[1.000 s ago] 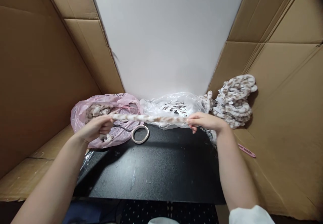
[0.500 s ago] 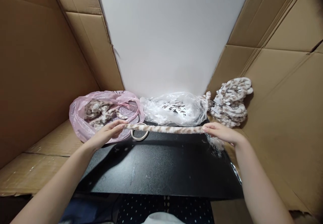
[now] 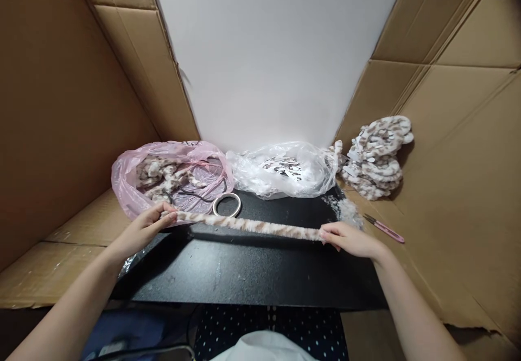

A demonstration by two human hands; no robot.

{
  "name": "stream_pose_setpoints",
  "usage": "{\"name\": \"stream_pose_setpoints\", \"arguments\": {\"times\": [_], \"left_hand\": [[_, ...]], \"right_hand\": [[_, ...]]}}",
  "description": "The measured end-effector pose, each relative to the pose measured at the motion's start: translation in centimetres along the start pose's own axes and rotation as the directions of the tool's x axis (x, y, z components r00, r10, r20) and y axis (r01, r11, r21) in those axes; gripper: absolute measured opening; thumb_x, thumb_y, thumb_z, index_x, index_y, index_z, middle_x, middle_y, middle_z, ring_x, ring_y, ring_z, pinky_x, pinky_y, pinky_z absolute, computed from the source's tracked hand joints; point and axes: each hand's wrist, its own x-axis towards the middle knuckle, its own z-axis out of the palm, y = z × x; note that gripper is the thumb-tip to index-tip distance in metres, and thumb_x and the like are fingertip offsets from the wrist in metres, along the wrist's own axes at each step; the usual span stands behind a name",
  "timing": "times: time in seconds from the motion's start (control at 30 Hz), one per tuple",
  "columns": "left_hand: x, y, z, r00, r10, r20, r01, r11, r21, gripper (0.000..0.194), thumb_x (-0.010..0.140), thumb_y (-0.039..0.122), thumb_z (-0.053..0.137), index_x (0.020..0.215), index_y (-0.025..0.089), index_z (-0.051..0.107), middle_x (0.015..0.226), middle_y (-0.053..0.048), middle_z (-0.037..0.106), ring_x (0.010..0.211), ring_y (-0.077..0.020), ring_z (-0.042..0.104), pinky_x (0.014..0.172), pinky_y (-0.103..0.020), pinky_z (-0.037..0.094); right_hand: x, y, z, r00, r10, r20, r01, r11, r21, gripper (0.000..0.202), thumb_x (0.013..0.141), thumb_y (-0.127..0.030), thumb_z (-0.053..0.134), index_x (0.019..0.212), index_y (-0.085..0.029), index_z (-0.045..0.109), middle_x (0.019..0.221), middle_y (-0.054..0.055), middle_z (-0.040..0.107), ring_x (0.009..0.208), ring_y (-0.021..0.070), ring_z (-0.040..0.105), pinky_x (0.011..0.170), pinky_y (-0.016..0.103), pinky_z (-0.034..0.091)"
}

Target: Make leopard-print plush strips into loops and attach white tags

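Note:
A long, narrow, fluffy strip [image 3: 252, 226] in white and light brown is stretched nearly level above the black table [image 3: 252, 274]. My left hand [image 3: 157, 224] pinches its left end, in front of the pink bag. The right end, a little lower, is pinched by my right hand [image 3: 337, 237]. Just behind the strip lies a roll of tape [image 3: 227, 206]. The pink plastic bag [image 3: 126, 187] holds more fluffy strips [image 3: 158, 173] and a dark cord.
A clear plastic bag [image 3: 244, 179] with small white pieces stands at the back middle. Bundled fluffy loops [image 3: 376, 157] lie at the back right, near loose fluff [image 3: 348, 211] and pink-handled snips [image 3: 386, 229]. Cardboard walls [image 3: 468, 149] rise on both sides.
Both hands have come lower and nearer with the strip, my left hand also moving left. The strip now slants down to the right. The snips and the whole tape roll have come into sight.

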Motion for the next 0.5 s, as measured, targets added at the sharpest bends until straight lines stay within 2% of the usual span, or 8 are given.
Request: {"name": "stream_pose_setpoints", "arguments": {"times": [0.1, 0.23, 0.3, 0.33, 0.4, 0.47, 0.5], "left_hand": [[-0.8, 0.1, -0.1, 0.999, 0.000, 0.048, -0.001, 1.000, 0.018, 0.042, 0.068, 0.057, 0.071, 0.073, 0.016, 0.061, 0.071, -0.002, 0.060, 0.071, -0.0186, 0.052, 0.066, -0.024, 0.041], [-2.5, -0.7, 0.2, 0.993, -0.063, 0.102, 0.063, 0.998, 0.001, 0.036, 0.067, 0.050, 0.075, 0.072, 0.015, 0.065, 0.070, -0.002, 0.063, 0.068, -0.0175, 0.052, 0.062, -0.022, 0.041], [-3.5, -1.3, 0.6, 0.990, -0.121, 0.078, 0.127, 0.989, -0.077, 0.032, 0.066, 0.044, 0.078, 0.072, 0.015, 0.067, 0.066, -0.001, 0.062, 0.062, -0.0143, 0.050, 0.055, -0.020, 0.039], [-4.0, -1.6, 0.9, 0.987, -0.154, 0.036, 0.158, 0.972, -0.172, 0.031, 0.064, 0.041, 0.081, 0.072, 0.015, 0.067, 0.064, 0.000, 0.061, 0.060, -0.0129, 0.049, 0.053, -0.018, 0.038], [-4.7, -1.8, 1.8, 0.965, -0.249, -0.081, 0.185, 0.867, -0.462, 0.031, 0.057, 0.033, 0.086, 0.070, 0.015, 0.065, 0.062, 0.001, 0.062, 0.058, -0.0117, 0.051, 0.052, -0.018, 0.042], [-4.9, -1.7, 2.7, 0.903, -0.387, -0.187, 0.125, 0.652, -0.748, 0.028, 0.055, 0.023, 0.087, 0.068, 0.014, 0.064, 0.062, 0.001, 0.063, 0.058, -0.0117, 0.056, 0.057, -0.020, 0.049], [-4.9, -1.5, 3.0, 0.860, -0.458, -0.224, 0.066, 0.536, -0.842, 0.023, 0.061, 0.020, 0.084, 0.068, 0.014, 0.063, 0.062, 0.001, 0.064, 0.058, -0.0112, 0.057, 0.059, -0.020, 0.052]], "right_hand": [[-0.7, 0.3, 0.6, 1.000, 0.012, -0.016, -0.012, 1.000, -0.007, 0.037, 0.093, -0.045, 0.041, 0.076, -0.017, 0.057, 0.064, -0.002, 0.050, 0.059, 0.0137, 0.047, 0.060, 0.026, 0.035], [-1.4, 0.0, 1.5, 0.994, 0.022, -0.111, -0.026, 0.999, -0.038, 0.036, 0.094, -0.043, 0.040, 0.072, -0.017, 0.055, 0.069, 0.000, 0.054, 0.067, 0.0159, 0.049, 0.064, 0.027, 0.035], [-1.4, -0.3, 2.0, 0.986, 0.019, -0.163, -0.026, 0.999, -0.040, 0.037, 0.094, -0.043, 0.039, 0.069, -0.018, 0.050, 0.067, -0.001, 0.050, 0.066, 0.0156, 0.047, 0.063, 0.027, 0.034], [-1.3, -0.5, 2.2, 0.983, 0.009, -0.182, -0.015, 0.999, -0.031, 0.037, 0.094, -0.044, 0.039, 0.068, -0.018, 0.049, 0.066, -0.001, 0.049, 0.065, 0.0154, 0.046, 0.062, 0.027, 0.033], [-1.2, -0.9, 2.6, 0.975, -0.029, -0.221, 0.032, 0.999, 0.008, 0.037, 0.093, -0.045, 0.041, 0.070, -0.018, 0.051, 0.066, -0.002, 0.048, 0.065, 0.0154, 0.047, 0.062, 0.027, 0.034], [-0.9, -1.4, 2.8, 0.955, -0.064, -0.290, 0.084, 0.995, 0.057, 0.035, 0.092, -0.045, 0.044, 0.075, -0.018, 0.057, 0.068, -0.001, 0.051, 0.067, 0.0159, 0.048, 0.063, 0.027, 0.035], [-0.8, -1.6, 3.0, 0.940, -0.077, -0.333, 0.109, 0.991, 0.079, 0.033, 0.092, -0.046, 0.045, 0.079, -0.018, 0.059, 0.070, -0.001, 0.053, 0.069, 0.0162, 0.049, 0.064, 0.027, 0.036]]}}
